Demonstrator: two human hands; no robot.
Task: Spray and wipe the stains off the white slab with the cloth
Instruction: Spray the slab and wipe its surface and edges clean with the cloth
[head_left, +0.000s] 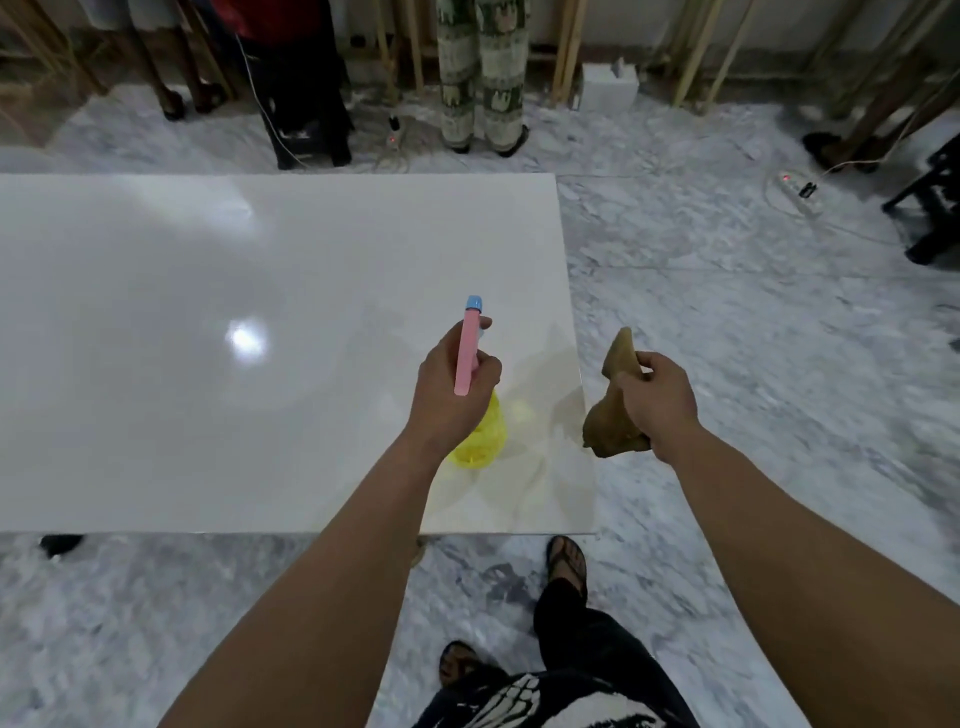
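White slab (208, 338) lies flat, glossy, filling left and centre of view, light glare on it, its right edge near both hands; no stains clearly visible from here. Left hand (452, 387) over the slab's near right corner, fingers curled round a spray bottle (480, 431): yellow see-through body, pink head, blue nozzle pointing away across the slab. Right hand (657, 400) just off the slab's right edge, above the floor, gripping a bunched brown cloth (610, 415) that sticks out above and below the fist. Grey marbled floor (753, 364) all round. Own sandalled feet below. Other people's legs at far side, power strip (797, 189) with cable at right.
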